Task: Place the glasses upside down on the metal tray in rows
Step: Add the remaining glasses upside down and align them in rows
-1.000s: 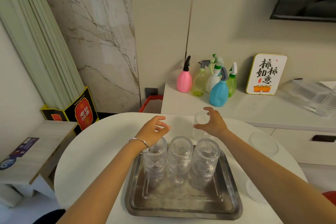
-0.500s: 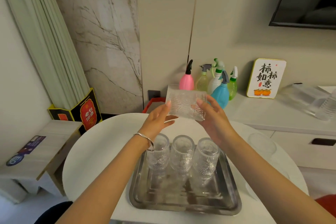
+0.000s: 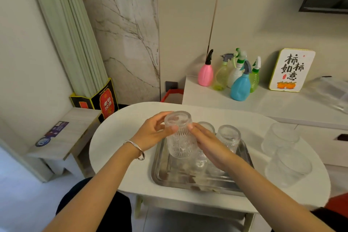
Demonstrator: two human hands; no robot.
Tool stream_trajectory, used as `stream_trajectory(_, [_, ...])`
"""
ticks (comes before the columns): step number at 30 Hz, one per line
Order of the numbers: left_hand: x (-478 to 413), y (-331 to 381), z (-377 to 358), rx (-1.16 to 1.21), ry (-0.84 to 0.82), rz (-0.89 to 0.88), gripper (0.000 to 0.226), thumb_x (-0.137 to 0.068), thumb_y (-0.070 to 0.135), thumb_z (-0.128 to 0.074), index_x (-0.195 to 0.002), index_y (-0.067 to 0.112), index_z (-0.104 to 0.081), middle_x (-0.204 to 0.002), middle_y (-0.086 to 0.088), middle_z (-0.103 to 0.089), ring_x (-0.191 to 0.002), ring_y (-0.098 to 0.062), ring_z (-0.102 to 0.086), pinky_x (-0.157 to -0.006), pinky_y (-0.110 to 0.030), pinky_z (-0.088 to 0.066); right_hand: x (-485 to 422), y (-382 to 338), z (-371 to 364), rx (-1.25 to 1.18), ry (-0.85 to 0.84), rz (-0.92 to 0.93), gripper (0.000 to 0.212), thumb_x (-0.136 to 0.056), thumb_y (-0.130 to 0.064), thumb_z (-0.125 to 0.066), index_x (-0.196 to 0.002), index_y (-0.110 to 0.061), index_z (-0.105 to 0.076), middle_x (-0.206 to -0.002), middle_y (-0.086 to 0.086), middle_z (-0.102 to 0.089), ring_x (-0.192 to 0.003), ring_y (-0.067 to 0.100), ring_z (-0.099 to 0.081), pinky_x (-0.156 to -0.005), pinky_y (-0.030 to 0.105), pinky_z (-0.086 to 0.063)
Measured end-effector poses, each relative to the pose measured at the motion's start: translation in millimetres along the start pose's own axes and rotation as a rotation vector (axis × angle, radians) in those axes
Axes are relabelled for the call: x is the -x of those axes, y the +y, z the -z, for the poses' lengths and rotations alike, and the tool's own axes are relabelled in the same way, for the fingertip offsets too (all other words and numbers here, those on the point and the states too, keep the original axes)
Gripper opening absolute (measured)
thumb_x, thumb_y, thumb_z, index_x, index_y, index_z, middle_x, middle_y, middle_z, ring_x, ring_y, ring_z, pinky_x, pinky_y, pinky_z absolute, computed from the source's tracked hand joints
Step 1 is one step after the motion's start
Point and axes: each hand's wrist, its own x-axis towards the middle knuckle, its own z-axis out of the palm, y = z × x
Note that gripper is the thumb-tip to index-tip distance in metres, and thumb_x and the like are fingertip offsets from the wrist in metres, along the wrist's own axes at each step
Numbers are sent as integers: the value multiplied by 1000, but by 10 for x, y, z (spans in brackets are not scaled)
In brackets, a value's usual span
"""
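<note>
The white oval desk (image 3: pixel 116 137) carries the metal tray (image 3: pixel 160 173) near its front edge. Over the tray's left part, the left hand (image 3: pixel 150 133) and right hand (image 3: pixel 209 145) grip one ribbed glass (image 3: pixel 179 135) between them, fingers closed on its sides. Its long axis stands nearly upright, base up and mouth down toward the tray. Behind it on the tray, two inverted glasses (image 3: pixel 228 137) stand in a row. Right of the tray, two more glasses (image 3: pixel 280 137) sit on the desk.

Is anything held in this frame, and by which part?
Yes: both hands, left hand and right hand, hold one ribbed glass upside down by its side walls near the base, above the metal tray.
</note>
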Motion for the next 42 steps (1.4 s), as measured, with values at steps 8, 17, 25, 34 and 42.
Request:
stream_trajectory(8, [222, -277, -58, -6, -85, 47, 50, -63, 44, -73, -109, 44, -55, -115, 14, -61, -105, 0, -58, -77, -13, -49, 159, 291, -103, 11, 0, -11, 42, -78, -53, -59, -112, -29, -64, -105, -20, -68, -95, -16, -59, -70, 0, -44])
stream_trajectory(17, [290, -574, -100, -48, -105, 132, 57, -56, 47, -79, -108, 51, -56, -114, 22, -61, -103, 6, -56, -75, -10, -49, 130, 617, -114, -75, -52, -52, 39, -81, -37, -65, -120, -33, -61, -125, -12, -65, -121, 6, -55, -104, 34, -40])
stream_trajectory(25, [261, -664, -83, -36, -128, 157, 61, -55, 48, -79, -111, 50, -54, -117, 20, -59, -106, 4, -55, -78, -12, -49, 79, 720, -97, -136, -16, -59, 42, -79, -29, -67, -120, -22, -61, -122, -4, -67, -117, 10, -59, -93, 26, -47])
stream_trajectory(34, [206, -622, 14, -30, -168, 174, 58, -59, 36, -80, -110, 41, -52, -117, 15, -57, -108, -1, -55, -77, -11, -49, 103, 665, -80, -66, -11, -58, 52, -76, -32, -70, -123, -15, -57, -127, 6, -62, -119, 18, -57, -101, 32, -45])
stream_trajectory(42, [-138, 7, -158, -87, 108, -56, 42, -62, 60, -64, -98, 40, -57, -101, 19, -62, -87, 13, -58, -64, -2, -44, 348, 131, 539, 131, 174, 74, 27, -90, -23, -60, -117, -20, -64, -118, -1, -68, -109, 11, -63, -93, 28, -53])
